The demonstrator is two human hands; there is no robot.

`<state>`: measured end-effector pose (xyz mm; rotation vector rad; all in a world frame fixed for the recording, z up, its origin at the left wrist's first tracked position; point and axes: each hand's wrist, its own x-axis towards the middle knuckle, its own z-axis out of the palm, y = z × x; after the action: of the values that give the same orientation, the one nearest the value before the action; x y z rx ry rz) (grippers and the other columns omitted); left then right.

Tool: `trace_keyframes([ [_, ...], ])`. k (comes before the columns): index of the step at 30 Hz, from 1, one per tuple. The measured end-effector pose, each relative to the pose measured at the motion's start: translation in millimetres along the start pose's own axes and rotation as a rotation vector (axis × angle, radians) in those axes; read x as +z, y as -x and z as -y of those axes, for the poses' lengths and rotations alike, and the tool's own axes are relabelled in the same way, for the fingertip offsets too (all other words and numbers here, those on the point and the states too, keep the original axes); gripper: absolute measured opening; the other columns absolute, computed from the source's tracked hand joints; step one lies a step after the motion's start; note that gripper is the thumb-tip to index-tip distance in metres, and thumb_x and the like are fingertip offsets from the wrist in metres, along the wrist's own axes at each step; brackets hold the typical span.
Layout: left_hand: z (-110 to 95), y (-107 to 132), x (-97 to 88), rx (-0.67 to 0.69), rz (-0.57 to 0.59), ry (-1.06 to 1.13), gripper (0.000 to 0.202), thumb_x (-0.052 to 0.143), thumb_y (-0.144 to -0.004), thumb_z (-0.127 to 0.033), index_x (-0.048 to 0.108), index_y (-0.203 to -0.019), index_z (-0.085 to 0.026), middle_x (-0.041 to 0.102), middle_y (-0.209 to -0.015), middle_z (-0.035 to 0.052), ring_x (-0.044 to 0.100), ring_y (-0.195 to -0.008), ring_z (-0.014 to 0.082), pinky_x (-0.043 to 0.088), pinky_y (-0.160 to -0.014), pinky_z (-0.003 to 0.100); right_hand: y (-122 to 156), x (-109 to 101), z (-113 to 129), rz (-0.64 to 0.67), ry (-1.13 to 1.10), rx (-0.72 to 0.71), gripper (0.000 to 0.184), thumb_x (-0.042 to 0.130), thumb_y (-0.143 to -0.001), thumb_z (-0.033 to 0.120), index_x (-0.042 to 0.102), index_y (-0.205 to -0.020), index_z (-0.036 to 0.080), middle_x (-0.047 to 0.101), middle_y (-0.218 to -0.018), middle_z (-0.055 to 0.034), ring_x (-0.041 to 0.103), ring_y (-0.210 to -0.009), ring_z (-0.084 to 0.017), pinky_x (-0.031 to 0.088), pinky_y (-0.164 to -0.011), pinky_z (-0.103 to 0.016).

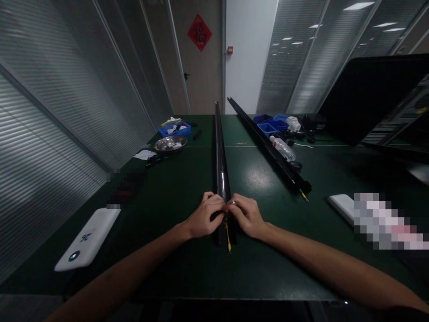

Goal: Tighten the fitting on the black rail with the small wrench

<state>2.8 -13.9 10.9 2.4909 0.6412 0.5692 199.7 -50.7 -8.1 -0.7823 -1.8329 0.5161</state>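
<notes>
Dark green tabletop, bearing a long, glossy black rail lengthwise at centre; left grip and right grip, fingers curled over its near end, pinched part impossible to tell; between both, a thin yellow lead.

One head-worn camera looks forward and down along the green counter from above its near edge. The left hand and right hand appear close, just below mid-view, forearms running in from low on both sides; the door stands far off, at the top.
</notes>
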Motion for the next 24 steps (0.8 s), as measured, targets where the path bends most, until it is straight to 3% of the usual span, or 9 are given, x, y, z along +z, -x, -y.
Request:
trace_keyframes([
  [13, -0.1, 0.1, 0.1, -0.005, -0.008, 0.001, 0.015, 0.048, -0.092, -0.014, 0.062, -0.097, -0.019, 0.067, -0.096, 0.0046, 0.058, -0.102, 0.023, 0.03, -0.102, 0.044, 3.9, 0.2, 0.0, -0.082, 0.036, 0.031, 0.025, 0.048, -0.103, 0.025, 0.061, -0.082, 0.018, 0.061, -0.075, -0.0035, 0.057, -0.065, -0.015, 0.044, -0.063, -0.028],
  [24, 0.7, -0.1, 1.6, -0.011, -0.011, -0.016, 0.016, 0.048, -0.09, -0.014, 0.062, -0.096, -0.019, 0.067, -0.095, 0.0047, 0.059, -0.101, 0.0233, 0.03, -0.101, 0.043, 3.2, 3.6, 1.3, -0.144, 0.124, 0.058, 0.027, 0.052, -0.1, 0.025, 0.062, -0.077, 0.018, 0.058, -0.067, -0.0014, 0.052, -0.056, -0.013, 0.04, -0.055, -0.027],
])
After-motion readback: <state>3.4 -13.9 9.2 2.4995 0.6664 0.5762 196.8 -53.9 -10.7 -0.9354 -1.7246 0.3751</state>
